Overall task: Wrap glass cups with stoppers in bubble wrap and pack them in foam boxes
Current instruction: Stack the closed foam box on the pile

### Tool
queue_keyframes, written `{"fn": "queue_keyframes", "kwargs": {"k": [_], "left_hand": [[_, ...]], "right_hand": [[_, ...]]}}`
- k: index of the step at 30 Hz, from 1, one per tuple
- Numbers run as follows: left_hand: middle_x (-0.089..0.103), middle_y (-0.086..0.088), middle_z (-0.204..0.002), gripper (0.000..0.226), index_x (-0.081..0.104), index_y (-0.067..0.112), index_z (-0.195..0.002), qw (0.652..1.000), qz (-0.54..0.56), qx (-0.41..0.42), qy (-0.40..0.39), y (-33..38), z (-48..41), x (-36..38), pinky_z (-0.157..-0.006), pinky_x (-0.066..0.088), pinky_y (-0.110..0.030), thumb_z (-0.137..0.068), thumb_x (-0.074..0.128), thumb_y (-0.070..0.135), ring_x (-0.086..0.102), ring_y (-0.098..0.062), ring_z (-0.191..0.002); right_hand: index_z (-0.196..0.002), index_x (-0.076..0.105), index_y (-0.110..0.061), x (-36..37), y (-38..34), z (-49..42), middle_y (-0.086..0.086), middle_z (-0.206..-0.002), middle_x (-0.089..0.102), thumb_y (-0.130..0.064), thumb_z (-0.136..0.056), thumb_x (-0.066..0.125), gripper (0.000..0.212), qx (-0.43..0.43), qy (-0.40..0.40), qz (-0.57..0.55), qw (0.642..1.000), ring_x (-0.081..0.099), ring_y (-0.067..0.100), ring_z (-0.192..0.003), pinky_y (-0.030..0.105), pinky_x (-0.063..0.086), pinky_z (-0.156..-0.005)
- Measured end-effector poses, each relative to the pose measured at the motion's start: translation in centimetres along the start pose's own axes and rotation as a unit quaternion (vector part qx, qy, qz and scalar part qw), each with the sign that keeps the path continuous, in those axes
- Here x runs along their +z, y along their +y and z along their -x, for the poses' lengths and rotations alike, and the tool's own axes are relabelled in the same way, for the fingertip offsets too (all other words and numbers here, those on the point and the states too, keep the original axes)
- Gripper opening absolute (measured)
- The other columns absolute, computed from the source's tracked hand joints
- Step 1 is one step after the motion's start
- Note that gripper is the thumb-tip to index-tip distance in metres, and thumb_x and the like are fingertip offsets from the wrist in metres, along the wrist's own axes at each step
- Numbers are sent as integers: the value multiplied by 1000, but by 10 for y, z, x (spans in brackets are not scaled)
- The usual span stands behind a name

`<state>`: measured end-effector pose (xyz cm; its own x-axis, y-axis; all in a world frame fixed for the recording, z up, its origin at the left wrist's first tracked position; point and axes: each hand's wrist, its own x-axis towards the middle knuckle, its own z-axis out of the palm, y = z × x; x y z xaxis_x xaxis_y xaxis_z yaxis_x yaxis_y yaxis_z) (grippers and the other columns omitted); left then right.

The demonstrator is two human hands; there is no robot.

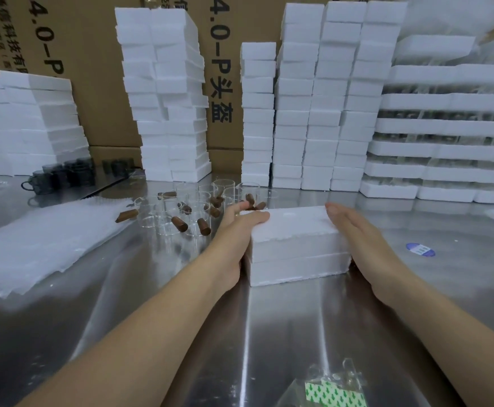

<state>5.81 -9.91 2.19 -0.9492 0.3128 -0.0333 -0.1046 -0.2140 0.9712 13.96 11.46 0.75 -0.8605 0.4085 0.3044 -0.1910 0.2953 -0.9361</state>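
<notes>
The foam box (295, 248) sits closed on the table (269, 333) between both hands. The left hand (240, 233) and right hand (354, 230) lie flat against its ends, fingers straight. Just beyond the left fingertips stand glass cups (152, 214) and brown stoppers (179, 224). Bubble wrap (43, 239) lies further left.

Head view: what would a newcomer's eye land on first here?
First the closed white foam box at the middle of the steel table, with the left hand and right hand laid flat at its two ends. Behind it, tall stacks of foam boxes line the back. Left of it stand clear glass cups with brown stoppers scattered among them, beside a pile of bubble wrap.
</notes>
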Motion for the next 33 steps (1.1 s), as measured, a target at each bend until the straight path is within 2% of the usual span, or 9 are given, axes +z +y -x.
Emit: {"fn": "queue_keyframes", "kwargs": {"k": [2, 4, 8, 13, 17, 21, 27, 30, 33], "left_hand": [[75, -8, -126, 64, 61, 35, -135, 999, 30, -1, 32, 2, 5, 3, -105, 55, -45, -76, 81, 51, 70, -30, -118], [73, -8, -128, 75, 60, 33, -138, 998, 44, 2, 50, 0, 5, 6, -103, 58, -48, -69, 81, 54, 71, -32, -117], [69, 2, -118, 49, 55, 40, -138, 998, 22, 12, 54, -4, 5, 11, -54, 54, -21, -96, 75, 29, 73, -20, -95], [72, -8, -117, 32, 58, 33, -125, 997, 33, -9, 66, -5, 9, 15, -68, 57, -31, -97, 73, 31, 73, -28, -101], [71, -8, -108, 19, 58, 27, -108, 995, 41, 3, 92, -9, 15, 22, -70, 58, -33, -96, 72, 32, 72, -28, -95], [71, -11, -107, 17, 59, 21, -109, 996, 28, 0, 83, -5, 14, 24, -58, 49, -26, -98, 70, 29, 68, -23, -85], [68, -10, -101, 23, 57, 12, -114, 997, 2, -13, 81, -2, 4, 23, -46, 43, -16, -99, 70, 24, 65, -19, -78], [67, -7, -106, 32, 54, 13, -122, 996, -8, -36, 86, -1, 0, 23, -54, 47, -24, -98, 72, 23, 66, -19, -82], [55, -7, -144, 68, 44, 24, -146, 991, -5, -34, 131, -1, 1, 23, -85, 55, -38, -91, 84, 22, 64, -30, -116]], "right_hand": [[-127, 60, -58, -1, -2, 1, -42, -128, 56, -70, -98, 51, 33, 1, 25, -10, 1000, 50, -12, -125, 27, 36, -106], [-129, 60, -58, -2, -5, 2, -42, -128, 57, -66, -100, 51, 32, -21, 45, -14, 999, 51, -10, -126, 29, 39, -106], [-118, 72, -49, 1, -4, 6, -29, -125, 68, -50, -97, 66, 22, -46, 18, 51, 998, 60, -11, -111, 17, 42, -89], [-121, 69, -52, 3, -5, 8, -26, -130, 65, -52, -96, 67, 26, -21, 18, 48, 998, 61, 2, -115, 25, 46, -93], [-122, 68, -53, 3, -9, 5, -23, -124, 69, -50, -93, 69, 29, 4, 3, 27, 1000, 66, -2, -101, 26, 49, -87], [-121, 70, -52, 4, -10, -1, -22, -122, 71, -46, -93, 71, 28, 18, 16, 29, 999, 67, 0, -101, 24, 48, -84], [-112, 74, -45, 2, -10, -11, -21, -98, 76, -69, -72, 68, 47, 56, 47, 41, 996, 70, -2, -85, 31, 49, -79], [-96, 80, -36, 2, -4, -13, -9, -90, 80, -65, -75, 71, 37, 82, 45, 49, 994, 73, 7, -84, 33, 49, -78], [-96, 81, -32, 2, 3, -16, -7, -88, 80, -50, -86, 76, 21, 97, 63, 61, 991, 74, 16, -91, 36, 51, -80]]}}
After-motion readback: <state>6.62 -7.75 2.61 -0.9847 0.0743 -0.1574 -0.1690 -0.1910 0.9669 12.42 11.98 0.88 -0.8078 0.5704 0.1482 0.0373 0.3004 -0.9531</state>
